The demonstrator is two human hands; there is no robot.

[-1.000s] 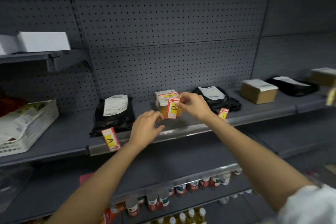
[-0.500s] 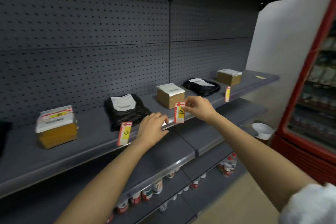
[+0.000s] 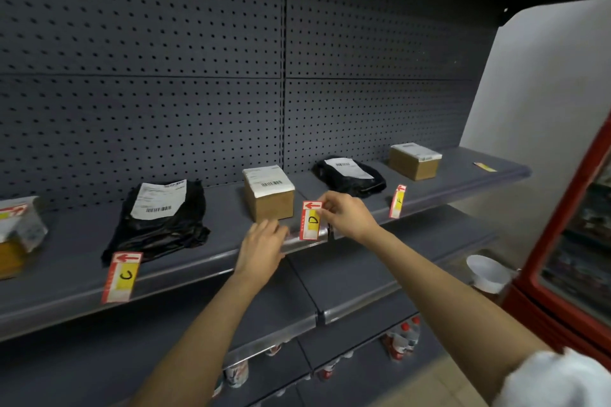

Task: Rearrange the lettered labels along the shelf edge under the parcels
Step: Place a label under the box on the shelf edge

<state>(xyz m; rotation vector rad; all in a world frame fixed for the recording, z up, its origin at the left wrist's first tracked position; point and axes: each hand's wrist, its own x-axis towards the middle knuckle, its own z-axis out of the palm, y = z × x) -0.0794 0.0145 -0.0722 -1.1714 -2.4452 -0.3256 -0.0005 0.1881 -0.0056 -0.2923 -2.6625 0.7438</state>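
Three lettered labels show along the shelf edge point(image 3: 185, 271) in front of me. My right hand point(image 3: 347, 216) pinches the D label point(image 3: 310, 220) by its upper right side, thumb and fingers pressed together on it. The label stands upright at the front lip, just below and to the right of the brown box point(image 3: 268, 192). Its lower end sits against the clear rail where two shelf sections meet; I cannot tell whether it is seated in the rail. My left hand point(image 3: 263, 249) rests on the rail just left of the D label, fingers curled loosely over the edge and holding nothing.

Further left, the C label point(image 3: 121, 276) hangs from the edge under the black parcel bag point(image 3: 158, 218), tilted a little. To the right, the F label point(image 3: 397, 201) stands at the edge, near the second black bag point(image 3: 348, 174). Beyond that another brown box point(image 3: 414, 160) sits well back on the shelf. At the far left a yellow box point(image 3: 16, 235) with a taped top is partly out of view. A small yellow slip point(image 3: 484, 167) lies flat near the shelf's far right end.
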